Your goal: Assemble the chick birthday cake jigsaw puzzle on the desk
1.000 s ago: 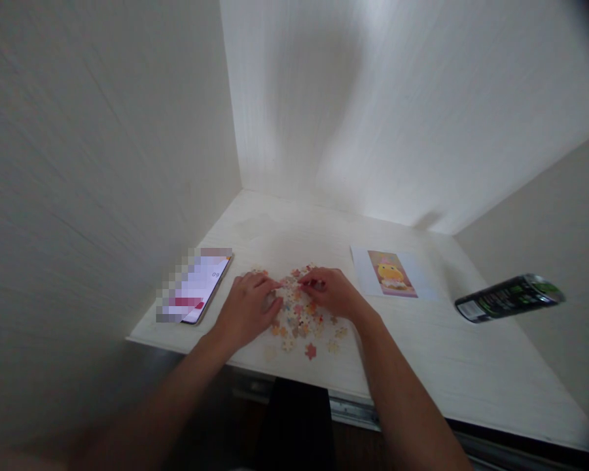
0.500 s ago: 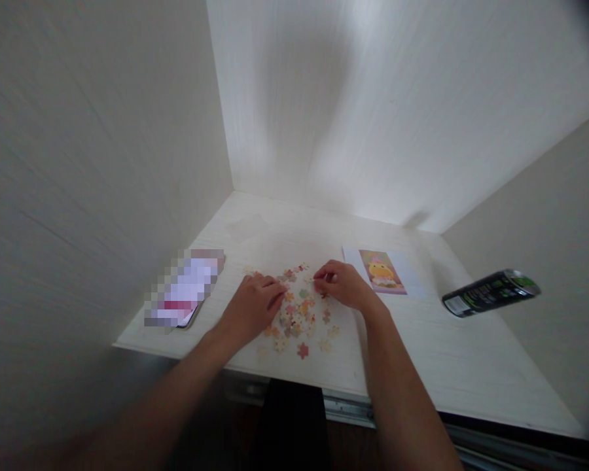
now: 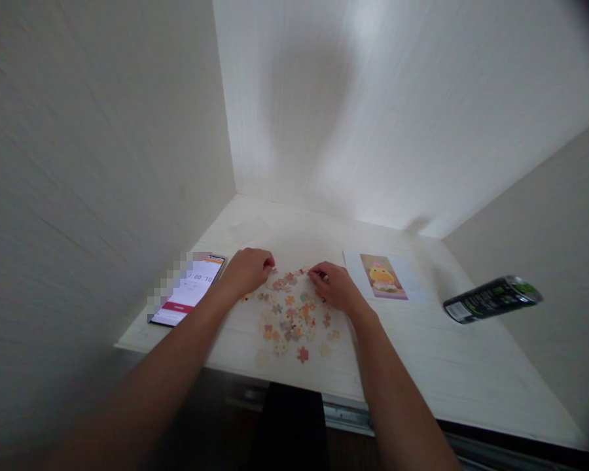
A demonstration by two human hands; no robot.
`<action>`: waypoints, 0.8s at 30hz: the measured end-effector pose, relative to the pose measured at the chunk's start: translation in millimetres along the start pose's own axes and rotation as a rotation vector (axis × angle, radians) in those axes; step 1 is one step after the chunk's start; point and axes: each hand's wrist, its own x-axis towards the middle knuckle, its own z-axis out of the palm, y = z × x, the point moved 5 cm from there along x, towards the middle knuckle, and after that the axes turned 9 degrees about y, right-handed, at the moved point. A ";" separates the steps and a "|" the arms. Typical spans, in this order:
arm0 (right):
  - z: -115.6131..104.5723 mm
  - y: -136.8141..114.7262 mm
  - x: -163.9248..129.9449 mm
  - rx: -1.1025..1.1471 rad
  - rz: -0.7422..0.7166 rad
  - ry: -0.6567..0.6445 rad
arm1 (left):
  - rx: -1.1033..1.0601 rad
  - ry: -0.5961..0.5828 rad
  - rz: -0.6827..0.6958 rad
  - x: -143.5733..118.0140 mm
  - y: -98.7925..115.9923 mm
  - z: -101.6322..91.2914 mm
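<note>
Loose puzzle pieces (image 3: 290,315) lie scattered in a small heap on the bench (image 3: 422,353), near its front edge & roughly centre, w/ a few strays toward the near side, e.g. a reddish piece (image 3: 303,354) on its own

Left hand (image 3: 245,269) sits at the far-left edge of the heap, fingers curled in, tips touching pieces there; looks like it may be pinching one, but too small & blurred to tell for sure. Right hand (image 3: 336,288) is at the far-right edge of the heap, fingers (image 3: 319,276) bent down w/ tips pressed together on or over a piece; whether it's truly gripped, can't tell either

Change vs a sec ago: left hand was lying over the near-left part of the heap, now it's shifted farther & left, so more pieces show uncovered in the middle. Right hand barely moved. The heap looks more spread out. My read: pieces are being sorted/spread, nothing joined yet as far as can be seen

Around: phone (image 3: 189,296) w/ lit screen lies just left of the left hand. Reference picture (image 3: 383,277) of a yellow figure on a white sheet lies right of the right hand, near but apart. Dark can (image 3: 492,298) is far right, well apart. Pale walls close in on left, far & right
</note>
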 end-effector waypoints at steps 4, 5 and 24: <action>2.4 8.7 1.7 -0.065 0.032 0.033 | 0.024 -0.001 0.008 -2.2 -1.2 3.6; 2.8 10.9 2.0 -0.072 0.038 0.047 | 0.028 0.000 0.015 -3.6 -0.6 2.7; 9.1 18.1 9.2 0.063 0.079 0.062 | -0.035 -0.159 0.181 -31.8 11.4 -4.9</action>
